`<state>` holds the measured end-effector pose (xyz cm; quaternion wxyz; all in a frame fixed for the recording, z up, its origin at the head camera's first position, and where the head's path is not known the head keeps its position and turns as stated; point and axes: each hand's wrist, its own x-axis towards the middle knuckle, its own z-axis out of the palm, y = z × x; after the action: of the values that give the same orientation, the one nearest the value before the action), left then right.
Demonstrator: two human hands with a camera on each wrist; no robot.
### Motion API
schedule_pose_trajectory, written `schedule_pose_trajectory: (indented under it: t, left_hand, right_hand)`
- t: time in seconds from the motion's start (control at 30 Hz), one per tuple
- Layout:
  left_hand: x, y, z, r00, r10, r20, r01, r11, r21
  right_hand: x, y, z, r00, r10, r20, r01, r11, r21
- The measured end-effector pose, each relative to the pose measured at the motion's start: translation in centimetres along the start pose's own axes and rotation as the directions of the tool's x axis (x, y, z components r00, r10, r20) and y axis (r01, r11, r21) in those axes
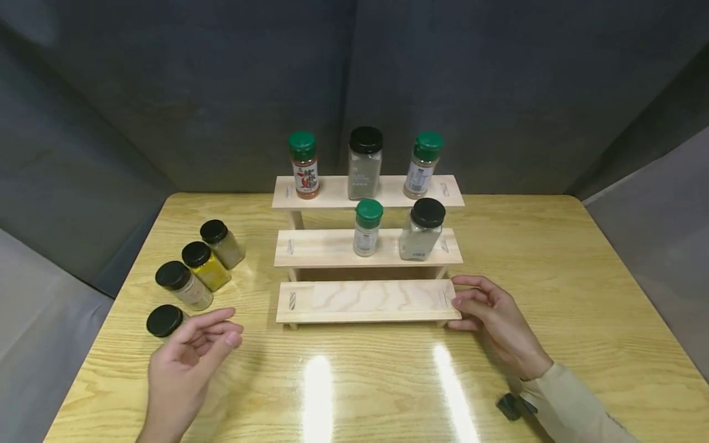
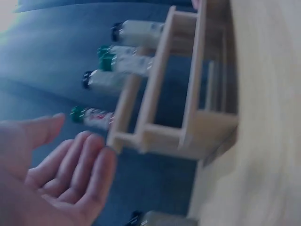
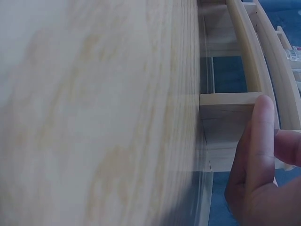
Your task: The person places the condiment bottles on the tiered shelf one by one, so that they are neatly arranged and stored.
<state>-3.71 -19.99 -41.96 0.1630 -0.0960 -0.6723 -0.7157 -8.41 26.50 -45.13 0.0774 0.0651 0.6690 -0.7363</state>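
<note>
A three-tier wooden spice rack [image 1: 368,301] stands on the table, its lowest shelf bare. My right hand [image 1: 493,320] grips the right end of that lowest shelf; in the right wrist view a finger [image 3: 263,141] lies against the shelf's end. At the left my left hand [image 1: 185,363] holds nothing, its fingers relaxed, beside the nearest black-capped jar [image 1: 165,321], which it partly hides. Behind that jar stand a labelled jar [image 1: 191,290], a yellow-filled jar [image 1: 210,271] and a black-lidded jar [image 1: 224,243], in a slanted row.
On the top shelf are a red-labelled shaker [image 1: 306,172], a tall black-capped jar [image 1: 364,166] and a green-capped shaker [image 1: 422,169]. The middle shelf bears another green-capped shaker [image 1: 367,231] and a black-capped jar [image 1: 421,234]. A small black object [image 1: 509,407] is by the right sleeve.
</note>
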Motion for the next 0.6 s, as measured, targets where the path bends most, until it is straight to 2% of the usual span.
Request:
schedule_pose_trajectory:
  t: [0.03, 0.07, 0.1, 0.17, 0.23, 0.27, 0.3, 0.37, 0.4, 0.43, 0.47, 0.5, 0.53, 0.6]
  left_hand:
    - [0.0, 0.2, -0.4, 0.997, 0.065, -0.045, -0.068, 0.996, -0.058]
    - [0.0, 0.4, -0.8, 0.987, 0.124, -0.104, -0.135, 0.985, -0.110]
    - [0.1, 0.6, -1.3, 0.970, 0.172, -0.173, -0.197, 0.970, -0.143]
    - [0.4, 0.9, -2.2, 0.918, 0.228, -0.324, -0.304, 0.930, -0.207]
    - [0.7, 1.0, -3.2, 0.875, 0.220, -0.432, -0.335, 0.918, -0.211]
    - [0.9, 1.1, -3.8, 0.861, 0.197, -0.470, -0.309, 0.935, -0.174]
    - [1.0, 1.2, -4.3, 0.855, 0.164, -0.492, -0.256, 0.959, -0.126]
    - [1.1, 1.2, -5.2, 0.865, 0.061, -0.497, -0.091, 0.995, -0.036]
    - [1.1, 1.1, -5.6, 0.872, -0.002, -0.490, 0.014, 1.000, 0.019]
    - [1.1, 0.9, -5.9, 0.871, -0.074, -0.485, 0.127, 0.989, 0.078]
    - [1.1, 0.7, -6.2, 0.867, -0.142, -0.477, 0.232, 0.963, 0.135]
    - [1.2, 0.4, -6.6, 0.865, -0.199, -0.461, 0.310, 0.934, 0.177]
    - [1.2, 0.1, -6.9, 0.860, -0.255, -0.442, 0.374, 0.905, 0.205]
    - [1.1, -0.7, -7.7, 0.848, -0.345, -0.403, 0.463, 0.852, 0.244]
  right_hand:
    - [0.0, 0.0, 0.0, 1.000, -0.001, 0.001, 0.001, 1.000, 0.001]
    - [0.0, 0.0, 0.0, 1.000, -0.001, 0.002, 0.001, 1.000, -0.001]
    - [0.0, -0.1, 0.0, 1.000, 0.000, 0.002, 0.000, 1.000, -0.003]
    - [0.0, -0.1, 0.0, 1.000, 0.004, 0.000, -0.004, 1.000, -0.005]
    - [0.0, -0.1, 0.0, 1.000, 0.005, -0.003, -0.005, 1.000, -0.008]
    - [0.0, -0.2, 0.0, 1.000, 0.006, -0.006, -0.006, 1.000, -0.007]
    - [0.0, -0.2, 0.0, 1.000, 0.005, -0.008, -0.005, 1.000, -0.002]
    - [0.1, -0.2, -0.1, 1.000, 0.005, -0.012, -0.005, 1.000, 0.012]
    - [0.1, -0.2, -0.1, 1.000, 0.004, -0.014, -0.003, 1.000, 0.017]
    - [0.1, -0.2, -0.1, 1.000, 0.005, -0.016, -0.004, 1.000, 0.023]
    - [0.1, -0.2, -0.1, 1.000, 0.004, -0.017, -0.004, 1.000, 0.025]
    - [0.1, -0.2, -0.1, 1.000, 0.004, -0.017, -0.003, 1.000, 0.025]
    - [0.1, -0.1, -0.1, 1.000, 0.006, -0.018, -0.006, 1.000, 0.020]
    - [0.1, 0.0, 0.0, 1.000, 0.008, -0.017, -0.008, 1.000, 0.006]
